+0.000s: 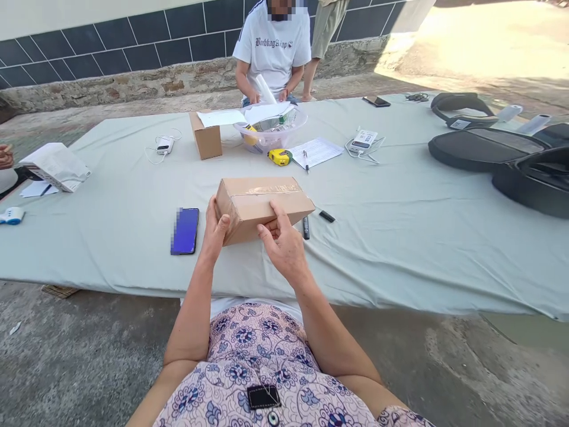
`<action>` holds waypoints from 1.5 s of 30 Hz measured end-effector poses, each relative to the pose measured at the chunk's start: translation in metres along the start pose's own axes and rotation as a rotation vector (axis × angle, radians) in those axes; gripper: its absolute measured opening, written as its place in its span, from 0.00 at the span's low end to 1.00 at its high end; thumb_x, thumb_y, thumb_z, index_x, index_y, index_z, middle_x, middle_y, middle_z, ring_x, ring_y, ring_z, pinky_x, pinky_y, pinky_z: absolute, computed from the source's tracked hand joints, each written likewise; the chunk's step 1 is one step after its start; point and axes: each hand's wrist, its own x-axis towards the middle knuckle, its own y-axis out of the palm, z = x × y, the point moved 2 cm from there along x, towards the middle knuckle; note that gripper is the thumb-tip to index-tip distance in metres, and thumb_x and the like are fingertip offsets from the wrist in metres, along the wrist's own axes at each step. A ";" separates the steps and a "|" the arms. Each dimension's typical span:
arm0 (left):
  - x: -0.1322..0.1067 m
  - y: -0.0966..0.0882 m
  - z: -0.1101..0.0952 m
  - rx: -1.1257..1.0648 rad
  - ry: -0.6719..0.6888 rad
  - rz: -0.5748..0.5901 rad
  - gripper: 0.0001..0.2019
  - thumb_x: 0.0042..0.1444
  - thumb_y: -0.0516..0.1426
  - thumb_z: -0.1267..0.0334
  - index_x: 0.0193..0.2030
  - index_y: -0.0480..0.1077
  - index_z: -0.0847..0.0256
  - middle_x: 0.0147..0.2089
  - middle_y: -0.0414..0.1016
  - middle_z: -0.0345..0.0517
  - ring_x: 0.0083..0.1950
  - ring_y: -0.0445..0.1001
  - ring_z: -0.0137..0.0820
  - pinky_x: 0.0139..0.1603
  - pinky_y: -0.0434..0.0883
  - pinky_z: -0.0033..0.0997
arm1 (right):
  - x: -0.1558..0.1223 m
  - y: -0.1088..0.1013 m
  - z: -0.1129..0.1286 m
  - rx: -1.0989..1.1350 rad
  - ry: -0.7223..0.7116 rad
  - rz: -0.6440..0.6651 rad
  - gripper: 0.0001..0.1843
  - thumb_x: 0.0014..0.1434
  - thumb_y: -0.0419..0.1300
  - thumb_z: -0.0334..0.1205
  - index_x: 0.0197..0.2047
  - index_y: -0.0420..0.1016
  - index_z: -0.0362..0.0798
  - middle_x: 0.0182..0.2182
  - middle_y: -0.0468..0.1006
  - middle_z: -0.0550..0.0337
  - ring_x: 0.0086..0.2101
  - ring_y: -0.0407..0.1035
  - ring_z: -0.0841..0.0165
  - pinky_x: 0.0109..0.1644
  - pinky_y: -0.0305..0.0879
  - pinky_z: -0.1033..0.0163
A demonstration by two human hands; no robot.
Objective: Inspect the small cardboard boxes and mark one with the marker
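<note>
A brown cardboard box (267, 204), taped along its upper face, is tilted above the near part of the table in front of me. My left hand (216, 231) grips its left end, with the thumb on the near side and the other fingers hidden behind. My right hand (282, 240) is at the box's near face; its index finger touches the upper edge, while the thumb and other fingers are apart. Just right of the box lie a black marker (306, 228) and its black cap (327, 216). A phone with a blue screen (185, 231) lies to the left.
Across the cloth-covered table (133, 190) sits a person in a white shirt (275, 44), behind a plastic basket (267, 139). A yellow tape measure (280, 156), a printed sheet (317, 151) and another cardboard box (208, 139) are nearby. Black cases (484, 148) occupy the right side.
</note>
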 end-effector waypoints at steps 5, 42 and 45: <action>-0.001 -0.003 -0.012 0.302 0.154 0.187 0.62 0.34 0.74 0.33 0.76 0.57 0.45 0.81 0.50 0.55 0.83 0.42 0.56 0.81 0.46 0.58 | 0.001 0.001 -0.004 0.002 -0.001 -0.012 0.36 0.63 0.60 0.47 0.72 0.65 0.50 0.33 0.83 0.56 0.32 0.76 0.61 0.42 0.74 0.53; -0.009 0.001 -0.038 -0.218 0.051 0.069 0.46 0.34 0.77 0.40 0.62 0.74 0.51 0.62 0.77 0.55 0.68 0.73 0.55 0.61 0.76 0.46 | -0.011 -0.057 0.008 0.108 -0.179 -0.352 0.38 0.65 0.63 0.61 0.73 0.61 0.61 0.71 0.68 0.50 0.69 0.64 0.51 0.69 0.68 0.38; -0.011 0.000 -0.038 -0.193 0.039 0.105 0.51 0.33 0.78 0.43 0.67 0.70 0.48 0.66 0.74 0.54 0.71 0.70 0.56 0.64 0.74 0.48 | -0.008 -0.056 0.004 0.112 -0.157 -0.349 0.38 0.67 0.61 0.61 0.75 0.59 0.58 0.72 0.67 0.49 0.70 0.62 0.51 0.74 0.61 0.37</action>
